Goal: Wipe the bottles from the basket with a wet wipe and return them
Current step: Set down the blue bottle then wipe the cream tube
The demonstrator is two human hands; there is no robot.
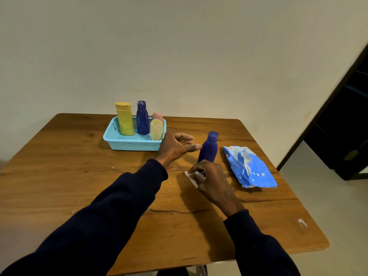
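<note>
**Fig.** Wiping station on a wooden table (79, 176) set against a plain wall.

**Writing.** The blue wet-wipe pack (253, 172) lies flat at the right. It carries a small dark logo patch and white print, all too small to read. A dark mark on the left wall of the basket (129, 145) is likewise illegible.

**Task item.** The dark blue bottle (210, 148) has rounded shoulders and a flat cap of the same colour. It stands upright on the table between the basket and the pack, apart from both.

**Hands.** The left hand (175, 147) has its fingers spread wide and straight and holds nothing. Its thumb tip is just beside the bottle's left side; whether it touches cannot be told. The right hand (212, 179) sits just nearer than the bottle's base, fingers curled and pinching a crumpled white wipe (191, 176) that sticks out on its left. Both arms wear dark navy sleeves (119, 206).

**Counts.**
- Five bottles: one on the table and four upright in the basket.
  - a tall yellow bottle (125, 120) at the left
  - a blue bottle with pale scratch-like marks (142, 120) beside it
  - a pink bottle (158, 116) at the far right corner
  - a cream ribbed bottle (156, 130) just nearer than the pink one
- One basket, light blue and mesh-walled, at the far side of the table, left of centre
- One pack
- One wipe in hand
</note>
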